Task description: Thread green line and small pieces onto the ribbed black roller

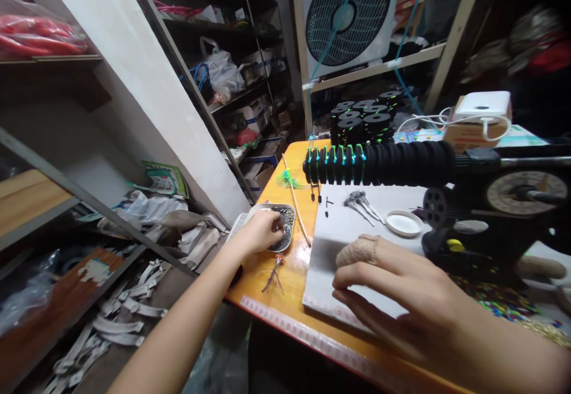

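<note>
Left of the white board (339, 233), the left hand (261, 232) reaches into a shallow dish (289, 218) of small dark parts. Its fingers curl downward and cover their own tips, so it cannot be determined whether they pinch a part. The parts are too small to identify. On the board's near edge, the right hand (397, 290) lies open, fingers extended, holding nothing. One finger carries a tan wrap (357, 252). At the board's far edge, a black foam roller (401, 163) bears green loops. Its right end is hidden by a dark machine (491, 227).
</note>
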`<action>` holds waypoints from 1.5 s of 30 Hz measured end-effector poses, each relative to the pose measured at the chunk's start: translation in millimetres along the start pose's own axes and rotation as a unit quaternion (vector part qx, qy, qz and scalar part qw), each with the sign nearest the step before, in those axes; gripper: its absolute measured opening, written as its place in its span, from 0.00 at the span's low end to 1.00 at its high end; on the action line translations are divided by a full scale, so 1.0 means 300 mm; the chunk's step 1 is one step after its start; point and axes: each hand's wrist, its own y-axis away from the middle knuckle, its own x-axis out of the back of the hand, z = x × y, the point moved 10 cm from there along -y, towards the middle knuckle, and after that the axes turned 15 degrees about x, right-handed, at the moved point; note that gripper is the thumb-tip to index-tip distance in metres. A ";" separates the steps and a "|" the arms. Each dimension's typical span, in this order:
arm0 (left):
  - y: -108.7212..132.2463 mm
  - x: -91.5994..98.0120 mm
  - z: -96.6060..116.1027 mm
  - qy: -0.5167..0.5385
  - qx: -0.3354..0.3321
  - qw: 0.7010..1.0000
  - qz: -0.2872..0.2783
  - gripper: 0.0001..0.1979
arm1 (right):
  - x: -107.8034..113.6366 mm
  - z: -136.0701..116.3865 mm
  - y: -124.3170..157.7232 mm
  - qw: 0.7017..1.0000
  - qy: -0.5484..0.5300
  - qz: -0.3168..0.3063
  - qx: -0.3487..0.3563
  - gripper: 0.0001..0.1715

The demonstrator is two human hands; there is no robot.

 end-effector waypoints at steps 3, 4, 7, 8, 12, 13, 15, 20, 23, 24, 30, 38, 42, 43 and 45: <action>0.027 0.031 -0.035 0.065 0.029 0.997 0.028 0.09 | -0.009 0.004 0.004 1.000 -0.004 -0.011 -0.003 0.08; 0.037 0.041 -0.048 0.093 0.040 0.994 0.036 0.08 | -0.011 0.005 0.005 1.000 -0.007 -0.012 -0.005 0.09; 0.077 0.074 -0.075 0.187 0.071 0.978 0.056 0.06 | -0.005 0.008 0.007 1.000 -0.004 0.001 -0.012 0.10; 0.095 0.086 -0.076 0.221 0.079 0.970 0.062 0.06 | -0.001 0.009 0.007 1.000 -0.001 0.006 -0.015 0.10; 0.206 0.103 -0.022 0.367 0.085 0.924 0.066 0.05 | 0.018 -0.004 -0.006 1.000 0.022 0.014 -0.007 0.09; 0.241 0.093 0.007 0.401 0.080 0.911 0.057 0.05 | 0.026 -0.010 -0.010 0.999 0.024 0.024 -0.003 0.09; 0.315 0.055 0.076 0.467 0.062 0.881 0.036 0.09 | 0.040 -0.017 -0.016 0.999 0.013 0.051 0.000 0.07; 0.449 -0.110 0.205 0.756 0.068 0.650 -0.033 0.14 | 0.023 -0.026 0.001 0.995 -0.035 0.092 -0.014 0.09; 0.491 -0.151 0.215 0.813 0.083 0.575 0.031 0.13 | 0.004 -0.029 0.018 0.995 -0.037 0.088 -0.024 0.09; 0.501 -0.157 0.209 0.817 0.087 0.567 0.055 0.13 | 0.000 -0.029 0.020 0.995 -0.035 0.085 -0.027 0.09; 0.541 -0.165 0.143 0.777 0.070 0.602 0.170 0.10 | 0.006 -0.042 0.006 0.997 -0.006 0.078 -0.010 0.08; 0.564 -0.162 0.138 0.750 0.079 0.627 0.195 0.10 | -0.012 -0.046 0.012 0.998 0.004 0.063 0.003 0.08; 0.575 -0.143 0.142 0.738 0.090 0.633 0.213 0.10 | -0.007 -0.053 -0.004 0.998 0.025 0.051 0.011 0.07; 0.577 -0.140 0.141 0.730 0.091 0.640 0.222 0.10 | -0.005 -0.056 -0.008 0.998 0.029 0.049 0.013 0.07; 0.580 -0.133 0.141 0.713 0.085 0.652 0.242 0.09 | -0.002 -0.061 -0.014 0.998 0.033 0.045 0.022 0.07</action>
